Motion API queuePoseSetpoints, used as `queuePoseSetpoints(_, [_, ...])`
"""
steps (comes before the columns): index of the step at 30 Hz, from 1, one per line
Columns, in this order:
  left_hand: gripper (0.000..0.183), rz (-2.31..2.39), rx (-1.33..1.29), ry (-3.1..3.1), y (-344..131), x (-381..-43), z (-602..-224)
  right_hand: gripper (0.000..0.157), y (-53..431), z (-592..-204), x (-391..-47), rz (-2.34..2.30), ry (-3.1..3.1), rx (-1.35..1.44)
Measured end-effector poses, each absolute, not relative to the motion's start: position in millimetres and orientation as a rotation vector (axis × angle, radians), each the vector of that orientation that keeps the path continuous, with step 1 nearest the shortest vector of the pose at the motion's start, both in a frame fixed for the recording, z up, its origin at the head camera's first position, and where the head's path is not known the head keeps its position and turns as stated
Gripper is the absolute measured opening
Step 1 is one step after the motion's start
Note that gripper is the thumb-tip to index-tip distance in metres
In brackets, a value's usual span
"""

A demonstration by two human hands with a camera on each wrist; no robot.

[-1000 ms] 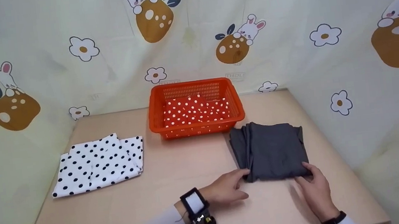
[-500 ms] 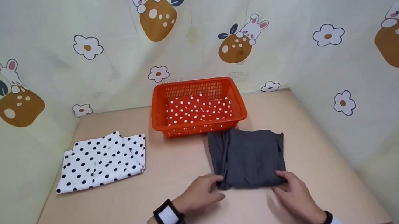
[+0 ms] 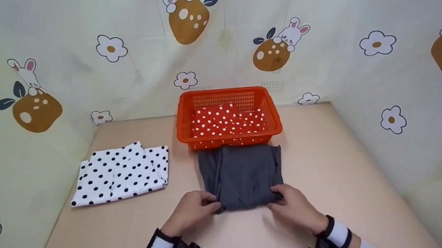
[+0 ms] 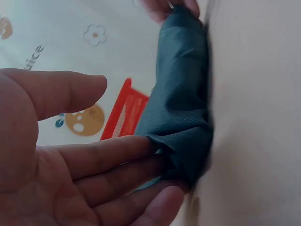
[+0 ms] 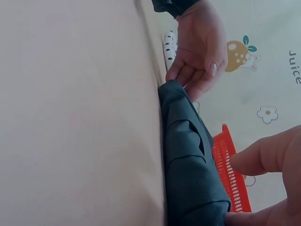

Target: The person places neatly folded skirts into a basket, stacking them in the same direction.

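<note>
A folded dark grey cloth (image 3: 247, 174) lies on the table, just in front of the basket. At its front left corner, my left hand (image 3: 193, 209) touches it with fairly straight fingers; the left wrist view shows the thumb (image 4: 70, 92) standing apart from the fabric. My right hand (image 3: 295, 206) is at the front right corner. In the right wrist view its thumb (image 5: 258, 157) is off the cloth, while a finger (image 5: 254, 219) meets the cloth's edge; its other fingers are largely out of sight there.
An orange-red plastic basket (image 3: 231, 141) stands at the back, holding a folded red cloth with white dots (image 3: 220, 120). To the left lies a folded white cloth with black dots (image 3: 123, 173). A printed curtain (image 3: 138, 75) surrounds the table (image 3: 331, 161).
The grey cloth has slid left across the table, from the right of the basket to in front of it. Both hands have moved left along with it.
</note>
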State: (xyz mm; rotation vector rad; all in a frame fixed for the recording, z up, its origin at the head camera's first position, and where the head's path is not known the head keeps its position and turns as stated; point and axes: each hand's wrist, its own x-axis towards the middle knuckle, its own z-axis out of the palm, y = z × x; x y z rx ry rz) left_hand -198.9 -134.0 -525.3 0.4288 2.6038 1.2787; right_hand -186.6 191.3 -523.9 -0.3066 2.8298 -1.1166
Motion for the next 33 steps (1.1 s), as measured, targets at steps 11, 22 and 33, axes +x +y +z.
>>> queuePoseSetpoints(11, [0.024, 1.263, 0.32, 2.681, -150, -200, -523, 0.04, 178, -531, -193, -1.196, 2.845, -0.362])
queuePoseSetpoints(22, [0.058, 1.559, -0.084, 2.597, -148, -209, -523, 0.043, 189, -539, -206, -1.755, 2.536, 0.06])
queuePoseSetpoints(33, [0.06, 2.243, -0.327, 1.738, -153, -218, -530, 0.046, 205, -539, -236, -2.158, 1.872, 0.384])
